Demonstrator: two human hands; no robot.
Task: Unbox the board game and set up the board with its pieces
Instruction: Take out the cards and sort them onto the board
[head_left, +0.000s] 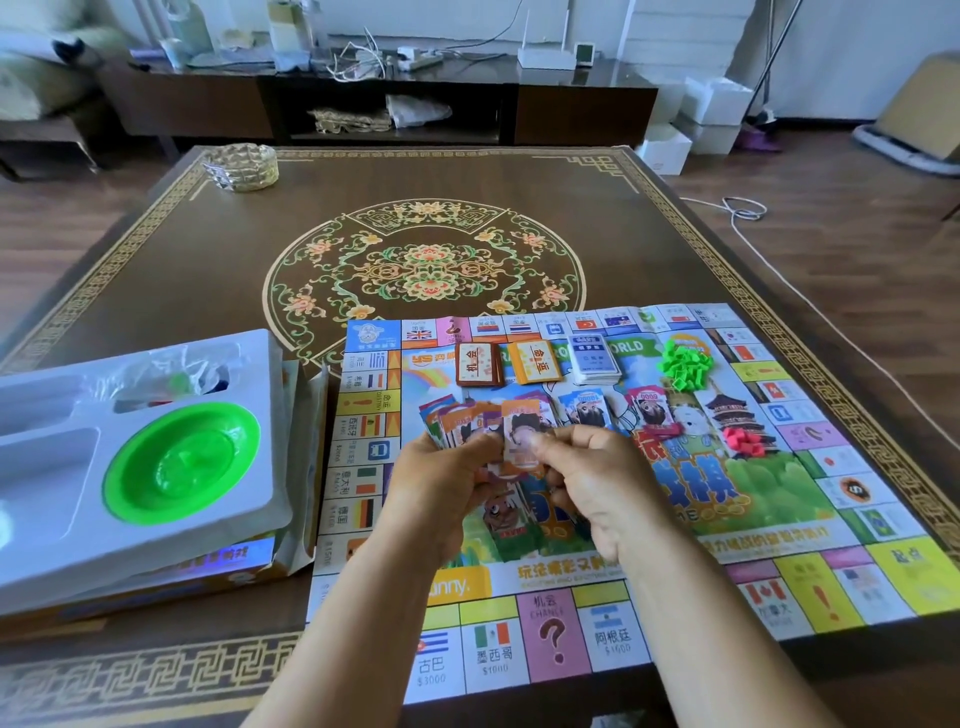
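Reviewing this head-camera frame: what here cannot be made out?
- Values on the play money fanned in the left hand and right hand: blurred, and the fingers cover part of it.
- Contents of the clear bag in the white tray: wrinkled plastic hides all but bits of colour.
- Game box artwork: mostly under the tray.
- Near edge of the board: forearms cover part of it.

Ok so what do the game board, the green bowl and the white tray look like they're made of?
Game board: thin printed paper or card, going by its fold creases and flat edges.
Green bowl: glossy plastic, with bright highlights.
White tray: thin moulded plastic, smooth, with rounded formed compartments.
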